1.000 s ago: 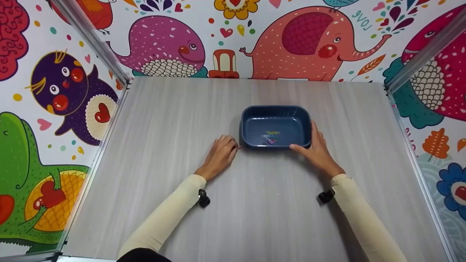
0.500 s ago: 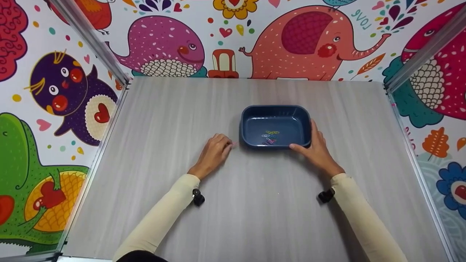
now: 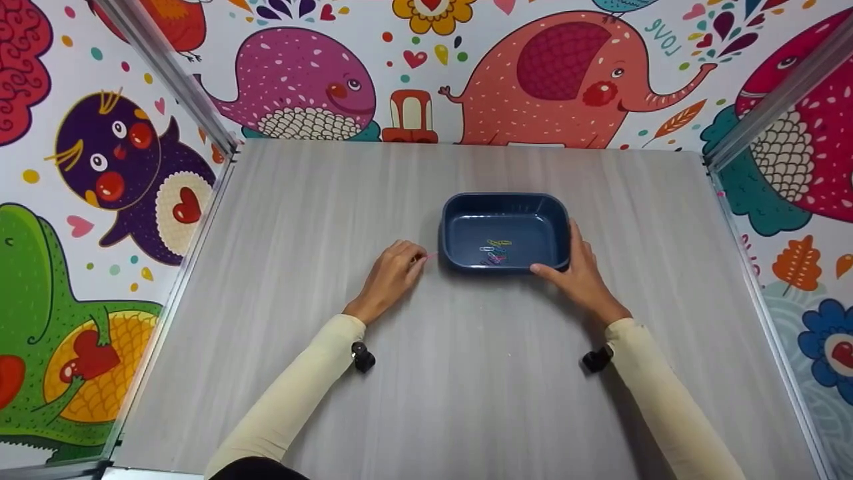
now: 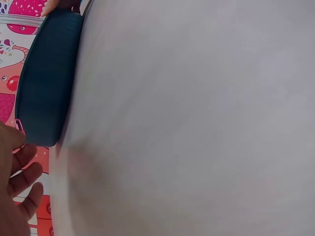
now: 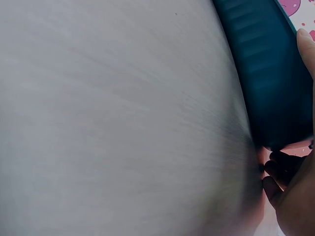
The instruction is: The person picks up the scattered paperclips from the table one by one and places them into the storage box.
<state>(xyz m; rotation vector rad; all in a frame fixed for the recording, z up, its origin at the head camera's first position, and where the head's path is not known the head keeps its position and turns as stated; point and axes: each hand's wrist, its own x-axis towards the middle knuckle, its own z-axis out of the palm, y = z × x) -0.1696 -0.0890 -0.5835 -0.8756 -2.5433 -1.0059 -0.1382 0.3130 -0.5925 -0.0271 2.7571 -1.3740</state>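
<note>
In the head view a dark blue rectangular bin (image 3: 540, 235) stands on the table, with several coloured paper clips (image 3: 494, 252) lying inside it near its front wall. My left hand (image 3: 390, 273) is just left of the bin and pinches a pink paper clip (image 3: 432, 256) between thumb and forefinger. That pink clip (image 4: 19, 126) shows at the fingertips in the left wrist view, while the other fingers are spread and bent. My right hand (image 3: 586, 283) grips the bin's front right corner, thumb on the front rim and fingers along the right side.
Grey wood-grain table (image 3: 466, 387) surrounds the bin. Printed cartoon walls (image 3: 306, 80) rise behind and at both sides, with metal posts (image 3: 180, 73) at the back corners. A dark camera (image 3: 363, 358) is strapped at each wrist.
My left hand has drawn back a little to the left and away from me, and the pink paper clip now points toward the bin. The right hand and the bin stay in place.
</note>
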